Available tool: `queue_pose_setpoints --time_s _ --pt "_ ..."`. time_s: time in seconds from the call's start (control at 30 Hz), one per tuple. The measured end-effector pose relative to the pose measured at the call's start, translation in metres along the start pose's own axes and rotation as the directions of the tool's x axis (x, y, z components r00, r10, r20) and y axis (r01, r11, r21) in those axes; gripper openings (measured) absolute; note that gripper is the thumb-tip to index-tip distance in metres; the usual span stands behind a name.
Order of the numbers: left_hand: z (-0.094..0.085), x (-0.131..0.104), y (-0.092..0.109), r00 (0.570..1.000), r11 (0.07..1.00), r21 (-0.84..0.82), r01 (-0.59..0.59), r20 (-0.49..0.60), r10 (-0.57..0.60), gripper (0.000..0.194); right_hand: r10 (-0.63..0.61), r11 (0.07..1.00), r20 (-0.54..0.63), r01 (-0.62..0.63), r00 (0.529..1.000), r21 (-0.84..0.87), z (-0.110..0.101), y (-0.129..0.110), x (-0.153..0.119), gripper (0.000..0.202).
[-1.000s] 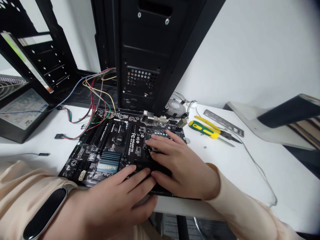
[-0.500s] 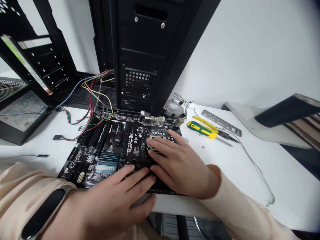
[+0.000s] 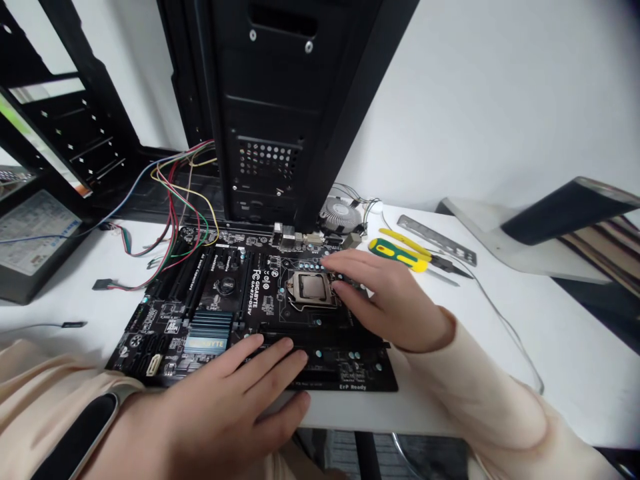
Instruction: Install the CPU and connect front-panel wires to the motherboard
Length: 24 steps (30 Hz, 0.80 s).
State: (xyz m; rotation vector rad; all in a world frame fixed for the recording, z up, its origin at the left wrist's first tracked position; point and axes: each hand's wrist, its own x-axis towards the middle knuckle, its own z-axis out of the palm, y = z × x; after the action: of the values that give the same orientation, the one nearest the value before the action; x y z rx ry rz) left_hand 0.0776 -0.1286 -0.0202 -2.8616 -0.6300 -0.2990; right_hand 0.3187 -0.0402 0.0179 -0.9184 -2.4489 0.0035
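Observation:
A black Gigabyte motherboard [image 3: 260, 293] lies flat on the white table. My left hand [image 3: 240, 387] rests over its front edge, fingers outstretched and apart, near the blue heatsink [image 3: 207, 331]. Just right of the CPU socket [image 3: 313, 290], my right hand [image 3: 383, 290] hovers over or touches the board; which of these I cannot tell. Its fingers are stretched out, and I see nothing in them. A silver processor sits in the socket's metal frame. The fingertips of the right hand are close to the frame's right side.
An upright black computer case [image 3: 280, 120] stands behind the board, with coloured wires [image 3: 175, 200] trailing out. A power supply [image 3: 43, 233] is at left. To the right lie a green-yellow screwdriver [image 3: 397, 253], pliers [image 3: 445, 263], a metal I/O plate [image 3: 437, 240] and a cooler fan [image 3: 341, 213].
My right hand has moved right and up off the CPU socket, uncovering it and the board's front right corner. The left hand stays on the board's edge. The view has shifted slightly.

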Motion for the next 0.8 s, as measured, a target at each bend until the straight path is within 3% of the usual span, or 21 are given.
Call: queue_pose_setpoints --time_s 0.17,0.6,0.8 --pt "0.006 -0.002 0.002 1.000 1.000 0.002 0.000 -0.009 0.000 0.033 -0.008 1.000 0.011 0.008 1.000 0.010 0.003 0.006 -0.001 0.024" --pt "0.010 -0.002 0.004 0.999 0.999 0.031 0.015 -0.049 -0.013 0.032 0.110 0.994 0.175 -0.110 0.978 -0.011 0.017 -0.004 0.013 0.053" --pt "0.009 -0.002 0.004 0.999 1.000 0.027 0.011 -0.043 -0.010 0.032 0.169 0.985 0.194 -0.172 0.966 0.000 0.017 -0.009 0.017 0.047"
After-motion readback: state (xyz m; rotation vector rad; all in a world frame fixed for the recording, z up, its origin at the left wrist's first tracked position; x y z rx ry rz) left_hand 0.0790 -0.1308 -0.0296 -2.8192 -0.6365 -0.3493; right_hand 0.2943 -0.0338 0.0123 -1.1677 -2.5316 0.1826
